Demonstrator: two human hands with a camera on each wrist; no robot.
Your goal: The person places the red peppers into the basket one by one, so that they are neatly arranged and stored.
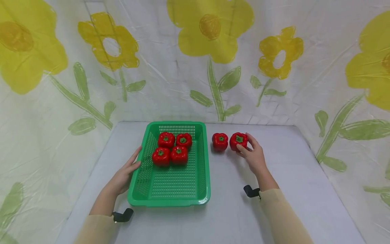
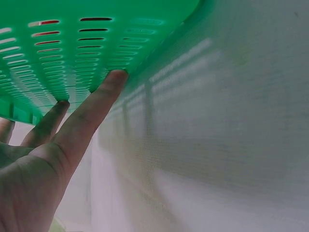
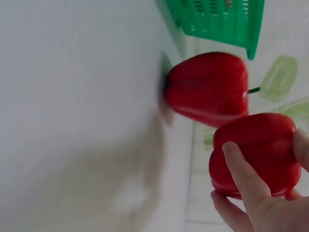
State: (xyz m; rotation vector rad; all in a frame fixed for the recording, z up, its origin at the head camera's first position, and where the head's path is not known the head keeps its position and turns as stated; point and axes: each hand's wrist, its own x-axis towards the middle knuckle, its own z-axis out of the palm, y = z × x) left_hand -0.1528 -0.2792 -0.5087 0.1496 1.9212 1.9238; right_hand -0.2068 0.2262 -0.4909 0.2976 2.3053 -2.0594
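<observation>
A green plastic basket (image 1: 170, 202) with slotted walls sits on the table, and several red bell peppers (image 1: 161, 156) are grouped toward its back. Against its left outer wall, my left hand (image 1: 123, 174) rests with fairly straight fingers; the left wrist view shows fingertips (image 2: 116, 77) touching the slotted side. To the basket's right, my right hand (image 1: 255, 156) holds a red bell pepper (image 3: 265, 150) between thumb and fingers, lifted off the table in the right wrist view. Just left of it, another red bell pepper (image 1: 220, 141) stands on the table, stem up.
The pale table (image 1: 231, 210) ends at the back against a hanging white curtain (image 1: 164, 84) printed with yellow flowers. The same cloth hangs at both sides. A small black device (image 1: 251, 191) is strapped at each wrist.
</observation>
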